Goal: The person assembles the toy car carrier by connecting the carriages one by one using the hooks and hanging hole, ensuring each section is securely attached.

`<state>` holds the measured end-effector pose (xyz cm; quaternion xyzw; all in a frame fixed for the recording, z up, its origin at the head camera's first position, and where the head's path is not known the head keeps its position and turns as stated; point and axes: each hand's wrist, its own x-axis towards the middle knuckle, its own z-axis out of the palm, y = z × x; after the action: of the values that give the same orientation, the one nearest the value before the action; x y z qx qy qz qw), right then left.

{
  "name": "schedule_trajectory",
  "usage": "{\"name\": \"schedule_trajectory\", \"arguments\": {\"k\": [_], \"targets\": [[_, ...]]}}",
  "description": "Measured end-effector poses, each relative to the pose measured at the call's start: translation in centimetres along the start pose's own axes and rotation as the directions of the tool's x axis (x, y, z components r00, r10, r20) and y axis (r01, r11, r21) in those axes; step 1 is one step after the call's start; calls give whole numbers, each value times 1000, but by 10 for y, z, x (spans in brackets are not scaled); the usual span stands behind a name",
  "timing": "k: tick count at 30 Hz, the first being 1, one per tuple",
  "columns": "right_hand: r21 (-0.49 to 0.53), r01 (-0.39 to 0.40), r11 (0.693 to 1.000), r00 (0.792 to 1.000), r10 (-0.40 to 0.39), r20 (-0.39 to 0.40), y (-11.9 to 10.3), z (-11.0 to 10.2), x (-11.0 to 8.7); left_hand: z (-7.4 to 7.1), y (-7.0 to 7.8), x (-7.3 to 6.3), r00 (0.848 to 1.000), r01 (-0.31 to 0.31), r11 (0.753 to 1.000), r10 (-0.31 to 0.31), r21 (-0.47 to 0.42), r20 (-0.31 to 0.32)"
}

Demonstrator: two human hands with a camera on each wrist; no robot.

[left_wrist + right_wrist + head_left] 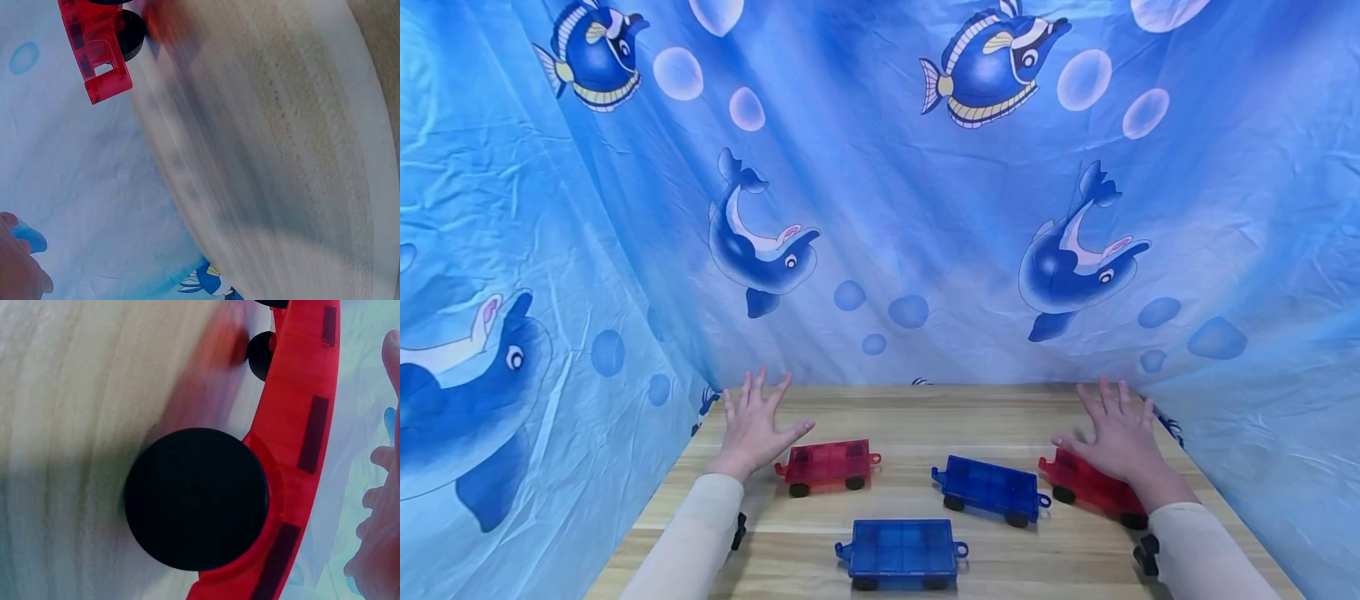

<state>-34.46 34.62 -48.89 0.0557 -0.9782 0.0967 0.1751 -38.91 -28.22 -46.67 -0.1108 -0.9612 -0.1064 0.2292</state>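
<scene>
With fingers spread, my left hand [752,433] is over the left part of the table, just left of a red toy wagon [829,465]. My right hand [1116,437], also spread, is above a second red wagon [1086,482] and hides part of it in the head view. Neither hand holds anything. In the right wrist view the red wagon's side [300,412] and a black wheel [197,499] loom close, with the fingers [375,550] at the right edge. The left wrist view catches the left red wagon's end [109,84] and part of the hand [22,265].
Two blue wagons stand between the hands: one blue wagon [988,487] right of the middle, another blue wagon [902,547] nearer the front. Each has a hook and a ring at its ends. Blue cloth [880,208] printed with fish and dolphins hangs behind and beside the wooden table [925,408].
</scene>
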Motion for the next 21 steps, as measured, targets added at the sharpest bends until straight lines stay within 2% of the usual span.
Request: {"name": "schedule_trajectory", "arguments": {"k": [9,17,21], "targets": [[23,8,1000,1000,-8,-4,-2,1,-3,3,0,-2,1000,6,1000,-6,-18,7],[69,43,997,999,-43,-8,-8,3,-5,1,8,-3,1000,3,998,-1,-65,22],[98,59,993,998,-59,-8,-17,5,-4,2,12,-4,1000,-8,997,9,-77,9]]}}
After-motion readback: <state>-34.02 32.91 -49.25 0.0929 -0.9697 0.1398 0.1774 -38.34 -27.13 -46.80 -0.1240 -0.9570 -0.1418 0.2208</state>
